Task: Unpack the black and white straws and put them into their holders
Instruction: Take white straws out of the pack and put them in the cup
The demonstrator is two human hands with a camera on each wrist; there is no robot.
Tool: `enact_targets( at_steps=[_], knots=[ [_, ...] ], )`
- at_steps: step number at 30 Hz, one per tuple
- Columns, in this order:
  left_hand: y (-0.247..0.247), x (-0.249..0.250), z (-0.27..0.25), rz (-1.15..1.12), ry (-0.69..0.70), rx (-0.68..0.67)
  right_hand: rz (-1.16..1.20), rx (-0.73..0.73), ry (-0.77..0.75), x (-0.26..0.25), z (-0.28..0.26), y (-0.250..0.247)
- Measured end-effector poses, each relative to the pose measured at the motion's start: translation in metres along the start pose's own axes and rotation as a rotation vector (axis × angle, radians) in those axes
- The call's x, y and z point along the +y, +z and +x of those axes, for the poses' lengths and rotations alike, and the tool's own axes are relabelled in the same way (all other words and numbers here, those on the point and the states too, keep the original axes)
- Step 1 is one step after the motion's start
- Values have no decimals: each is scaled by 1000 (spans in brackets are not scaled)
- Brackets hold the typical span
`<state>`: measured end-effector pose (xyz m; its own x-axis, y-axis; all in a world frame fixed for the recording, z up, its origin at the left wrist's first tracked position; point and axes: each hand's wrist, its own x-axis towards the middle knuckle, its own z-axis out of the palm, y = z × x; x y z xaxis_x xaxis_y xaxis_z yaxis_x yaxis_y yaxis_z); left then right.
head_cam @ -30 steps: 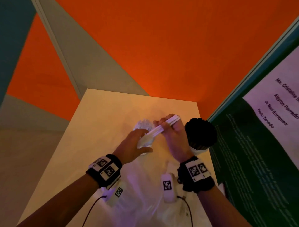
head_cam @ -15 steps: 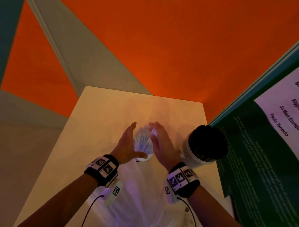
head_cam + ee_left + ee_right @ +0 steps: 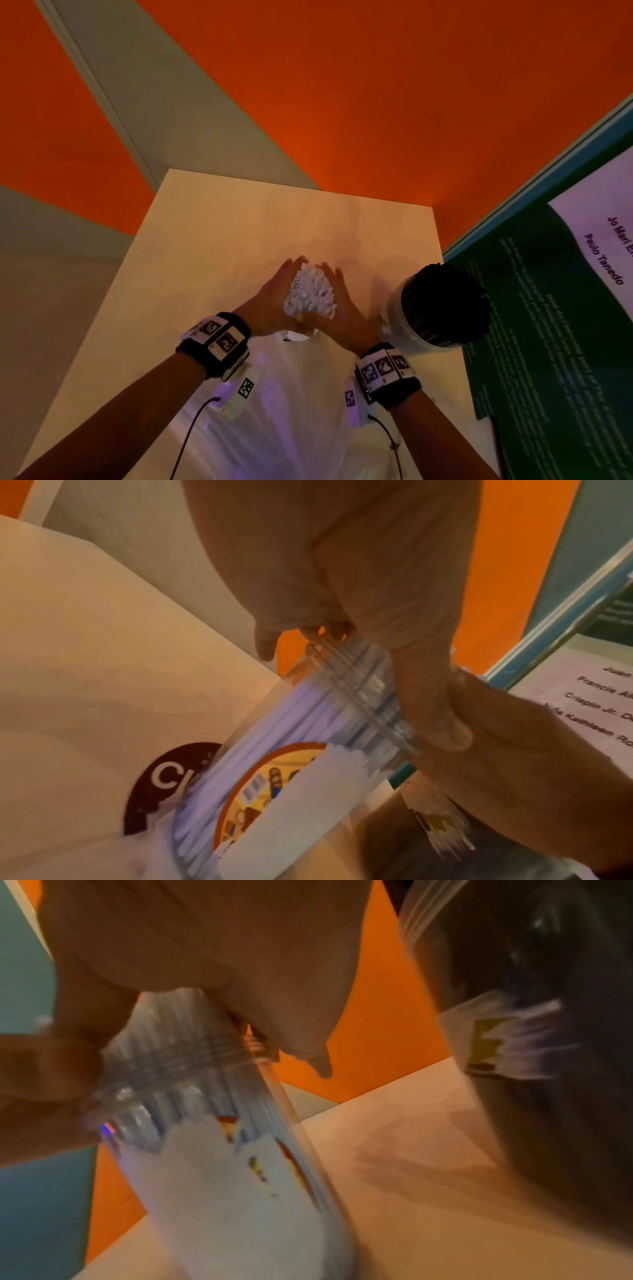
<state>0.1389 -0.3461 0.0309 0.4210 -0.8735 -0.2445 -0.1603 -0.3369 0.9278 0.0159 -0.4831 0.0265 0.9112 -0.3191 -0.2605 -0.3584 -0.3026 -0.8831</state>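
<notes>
White straws (image 3: 310, 294) stand bunched in a clear plastic cup (image 3: 359, 696) at the middle of the table. My left hand (image 3: 274, 301) lies flat against the bundle's left side, fingers straight, thumb along the cup's rim. My right hand (image 3: 346, 308) presses its right side the same way. The cup (image 3: 178, 1064) carries a torn white label. Black straws (image 3: 442, 305) fill a white holder (image 3: 400, 329) to the right, close to my right wrist. The lower part of the white straws is hidden by my hands.
A crinkled clear plastic bag (image 3: 301, 394) lies on the pale table (image 3: 205, 257) between my forearms. A green poster board (image 3: 548, 342) stands along the table's right edge. Orange wall runs behind the table's far edge.
A second ago my right hand held a bunch of white straws over the cup. Those straws now stand in the cup and both hands press flat against the bundle.
</notes>
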Motion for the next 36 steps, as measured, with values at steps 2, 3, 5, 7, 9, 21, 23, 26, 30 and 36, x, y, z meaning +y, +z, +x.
enact_targets(
  at_steps=[2,3,5,7,9,21,23,26,30,36],
  knots=[
    [2,8,1,-67,38,20,169,15,-48,-7,3,5],
    [1,10,2,-96,65,42,253,49,-83,-9,2,7],
    [-1,14,2,-149,74,84,326,107,-115,-11,-1,5],
    [-5,13,1,-155,55,112,363,107,-107,-9,-2,1],
    [-7,10,2,-98,47,105,327,64,-72,-5,2,-1],
    [-11,11,1,-45,46,114,195,64,-7,-8,2,-4],
    [-16,0,-10,-37,18,179,143,59,30,1,-11,-11],
    [-19,-17,-36,-9,-27,275,134,82,91,21,-45,-19],
    [-2,-26,-80,192,-10,310,-2,172,66,44,-105,-24],
    [59,-2,-132,644,-21,-159,-334,-386,251,56,-182,-8]
  ],
)
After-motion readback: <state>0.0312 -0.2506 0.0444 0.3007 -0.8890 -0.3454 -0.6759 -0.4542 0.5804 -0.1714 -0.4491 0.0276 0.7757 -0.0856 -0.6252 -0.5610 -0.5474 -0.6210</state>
